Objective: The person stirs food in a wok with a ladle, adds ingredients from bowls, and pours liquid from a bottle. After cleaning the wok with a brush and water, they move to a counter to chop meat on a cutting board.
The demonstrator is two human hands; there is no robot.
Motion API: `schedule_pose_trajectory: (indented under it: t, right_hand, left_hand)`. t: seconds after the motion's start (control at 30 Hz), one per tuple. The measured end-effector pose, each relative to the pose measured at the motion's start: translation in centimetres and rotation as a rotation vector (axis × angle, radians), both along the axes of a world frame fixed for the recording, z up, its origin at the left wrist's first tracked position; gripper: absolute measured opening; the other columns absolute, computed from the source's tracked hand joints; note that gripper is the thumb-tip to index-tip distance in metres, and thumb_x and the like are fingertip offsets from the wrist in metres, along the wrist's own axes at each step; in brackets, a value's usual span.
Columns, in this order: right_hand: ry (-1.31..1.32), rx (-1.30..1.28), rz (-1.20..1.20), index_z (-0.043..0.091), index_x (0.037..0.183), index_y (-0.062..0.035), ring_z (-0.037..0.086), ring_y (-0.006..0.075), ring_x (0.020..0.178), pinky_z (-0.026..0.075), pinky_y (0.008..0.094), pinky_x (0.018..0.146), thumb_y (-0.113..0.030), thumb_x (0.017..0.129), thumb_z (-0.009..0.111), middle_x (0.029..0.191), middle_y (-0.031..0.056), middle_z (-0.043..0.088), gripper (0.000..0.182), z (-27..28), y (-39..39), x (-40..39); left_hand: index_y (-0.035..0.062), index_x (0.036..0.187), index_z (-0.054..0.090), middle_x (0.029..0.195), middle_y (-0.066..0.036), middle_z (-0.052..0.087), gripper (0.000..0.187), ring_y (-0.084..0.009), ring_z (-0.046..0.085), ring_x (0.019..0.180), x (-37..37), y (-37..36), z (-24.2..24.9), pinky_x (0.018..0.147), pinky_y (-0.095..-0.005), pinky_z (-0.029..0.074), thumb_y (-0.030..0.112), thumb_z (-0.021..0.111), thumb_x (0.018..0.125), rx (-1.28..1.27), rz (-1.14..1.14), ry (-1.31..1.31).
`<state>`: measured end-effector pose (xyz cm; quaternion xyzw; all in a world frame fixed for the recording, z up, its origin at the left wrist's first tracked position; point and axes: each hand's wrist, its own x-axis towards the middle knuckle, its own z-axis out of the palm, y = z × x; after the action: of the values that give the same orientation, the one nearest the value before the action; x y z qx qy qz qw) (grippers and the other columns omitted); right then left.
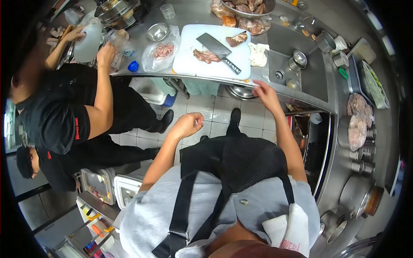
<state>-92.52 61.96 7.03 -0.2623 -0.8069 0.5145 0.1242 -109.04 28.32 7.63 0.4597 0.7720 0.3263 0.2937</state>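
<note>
My left hand hangs over the floor in front of my body, fingers curled together; whether anything is inside them is too small to tell. Near the counter's front edge, just below the lower right corner of the white cutting board, my right hand has its fingers apart and holds nothing. A cleaver lies on the board between sliced meat and a larger meat chunk. Left of the board, a plastic bag holds more cut meat. A white cloth lies right of the board.
A co-worker's hands are at the left counter, beside a clear container. A sink with metal bowls is at the right. Behind the board stands a large bowl of meat. Another person is at lower left.
</note>
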Motion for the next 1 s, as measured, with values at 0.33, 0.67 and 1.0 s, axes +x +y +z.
schedule_pose_trajectory:
  t: [0.33, 0.67, 1.0]
  right_hand:
    - [-0.329, 0.602, 0.358, 0.031, 0.146, -0.0125, 0.063, 0.0353, 0.09, 0.05, 0.0458, 0.082, -0.023, 0.082, 0.062, 0.095, 0.0259, 0.06, 0.072, -4.6, 4.0, -16.7]
    - [-0.082, -0.53, 0.306, 0.045, 0.138, -0.0124, 0.049, 0.0063, 0.055, 0.036, 0.0224, 0.048, -0.019, 0.093, 0.06, 0.069, -0.0014, 0.055, 0.048, 6.0, 11.2, -10.4]
    - [-0.492, 0.061, 0.05, 0.046, 0.135, -0.0087, 0.063, 0.0453, 0.09, 0.048, 0.0444, 0.08, -0.02, 0.091, 0.057, 0.091, 0.0299, 0.065, 0.047, 3.8, 2.6, -8.1]
  left_hand:
    - [-0.002, 0.096, 0.063, 0.077, -0.002, 0.061, 0.015, -0.0084, 0.056, 0.068, 1.3, 9.2, 2.6, 0.062, -0.0252, 0.047, 0.006, 0.067, 0.083, -0.064, 0.356, -0.192]
    - [-0.0008, 0.089, 0.063, 0.077, -0.015, 0.065, 0.015, -0.0298, 0.065, 0.072, -9.1, 12.7, -0.7, 0.065, -0.0374, 0.051, 0.009, 0.066, 0.079, 0.076, 0.459, 0.152]
    - [0.004, 0.091, 0.067, 0.099, -0.014, 0.063, 0.026, -0.0328, 0.057, 0.099, -21.9, 20.8, -4.7, 0.09, -0.0416, 0.045, 0.018, 0.072, 0.07, 0.036, 0.183, 0.418]
